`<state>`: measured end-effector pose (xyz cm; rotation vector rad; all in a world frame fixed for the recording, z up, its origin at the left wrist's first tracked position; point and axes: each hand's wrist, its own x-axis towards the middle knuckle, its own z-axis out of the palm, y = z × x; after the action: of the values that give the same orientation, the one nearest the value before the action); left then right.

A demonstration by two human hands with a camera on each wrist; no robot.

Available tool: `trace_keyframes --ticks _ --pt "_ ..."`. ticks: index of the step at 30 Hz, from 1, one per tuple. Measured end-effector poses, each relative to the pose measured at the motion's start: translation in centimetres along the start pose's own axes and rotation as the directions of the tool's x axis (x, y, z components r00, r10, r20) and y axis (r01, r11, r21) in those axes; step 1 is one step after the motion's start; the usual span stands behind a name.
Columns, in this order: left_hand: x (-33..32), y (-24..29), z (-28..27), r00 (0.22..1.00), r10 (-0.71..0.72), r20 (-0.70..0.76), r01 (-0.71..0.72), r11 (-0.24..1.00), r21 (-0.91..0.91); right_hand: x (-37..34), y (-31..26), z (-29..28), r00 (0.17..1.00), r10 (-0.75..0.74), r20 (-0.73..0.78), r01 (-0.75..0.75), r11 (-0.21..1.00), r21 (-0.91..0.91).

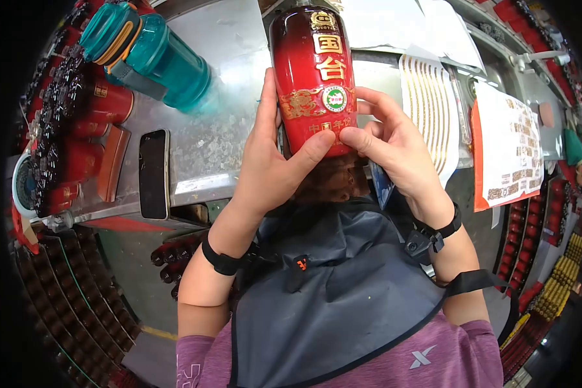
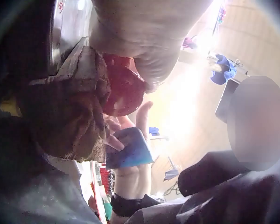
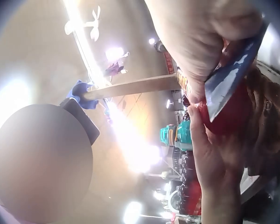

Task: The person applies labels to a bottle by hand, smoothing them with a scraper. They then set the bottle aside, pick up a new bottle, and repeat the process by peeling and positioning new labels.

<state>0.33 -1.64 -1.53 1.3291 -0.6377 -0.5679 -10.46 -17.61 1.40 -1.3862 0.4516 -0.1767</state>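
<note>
A glossy red liquor bottle (image 1: 304, 71), with gold lettering and a round green-and-white emblem, lies between both hands in the head view, its base towards the body. My left hand (image 1: 265, 161) grips its left side, thumb across the lower front. At the other side, my right hand (image 1: 401, 152) has its thumb pressed near the lower gold lettering, close to the left thumb. The left wrist view shows a flat blue piece (image 2: 130, 151) held in the right hand under curled fingers. Brown cloth (image 1: 330, 184) lies beneath the bottle's base.
A teal water bottle (image 1: 174, 71) and a phone (image 1: 154, 174) are on the metal table (image 1: 207, 129) to the left. Towards the right lie a sheet with gold curved strips (image 1: 427, 110) and a printed sheet (image 1: 511, 142). Red bottles (image 1: 77, 161) crowd the left edge.
</note>
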Motion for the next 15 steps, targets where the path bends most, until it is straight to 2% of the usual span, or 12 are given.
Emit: trace_keyframes --ticks 15 --pt "0.17 -0.29 0.27 0.999 0.020 -0.050 -0.022 0.999 -0.038 0.01 0.22 0.26 0.999 0.048 -0.003 -0.047 0.994 0.098"
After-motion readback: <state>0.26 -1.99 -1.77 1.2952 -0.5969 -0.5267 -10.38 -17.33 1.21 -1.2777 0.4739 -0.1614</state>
